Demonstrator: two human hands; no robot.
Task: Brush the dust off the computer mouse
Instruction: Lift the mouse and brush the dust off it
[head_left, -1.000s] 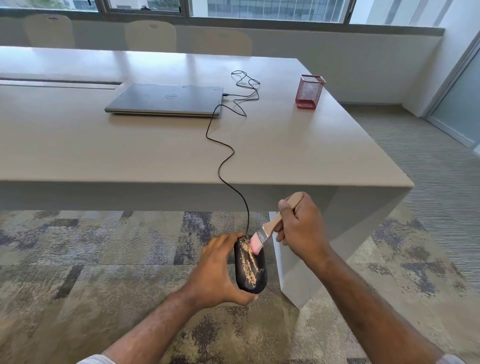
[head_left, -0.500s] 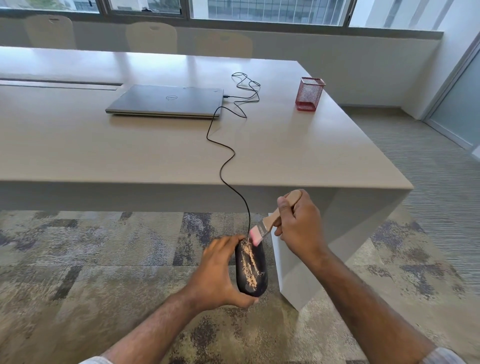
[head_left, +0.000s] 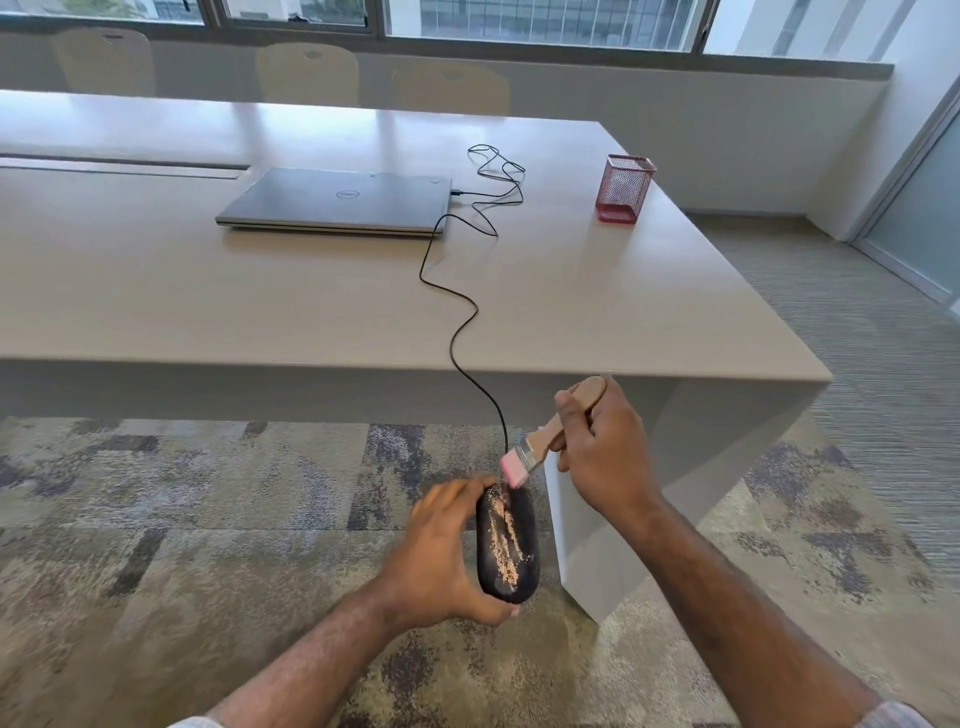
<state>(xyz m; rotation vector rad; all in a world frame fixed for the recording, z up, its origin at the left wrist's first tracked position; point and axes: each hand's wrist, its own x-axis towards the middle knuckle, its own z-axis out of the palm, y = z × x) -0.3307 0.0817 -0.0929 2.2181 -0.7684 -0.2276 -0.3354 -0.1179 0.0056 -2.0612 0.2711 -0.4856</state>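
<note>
Left hand (head_left: 441, 551) grips the dusty mouse (head_left: 508, 545); right hand (head_left: 605, 452) holds the brush (head_left: 524, 460) at its far end. Brushing is underway; next, sweep down along the dust.

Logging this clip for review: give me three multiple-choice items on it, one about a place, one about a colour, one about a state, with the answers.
1. Where is the mouse?
A. on the table
B. held off the table's edge, above the carpet
C. on the laptop

2. What colour are the brush bristles?
A. pink
B. black
C. green

3. How is the laptop?
A. open
B. lid shut
C. standing on edge

Answers:
1 B, the left hand grips it with the carpet behind it.
2 A, the tip by the mouse's far end is pink; the right hand holds the wooden handle.
3 B, it lies flat and closed on the table.
</note>
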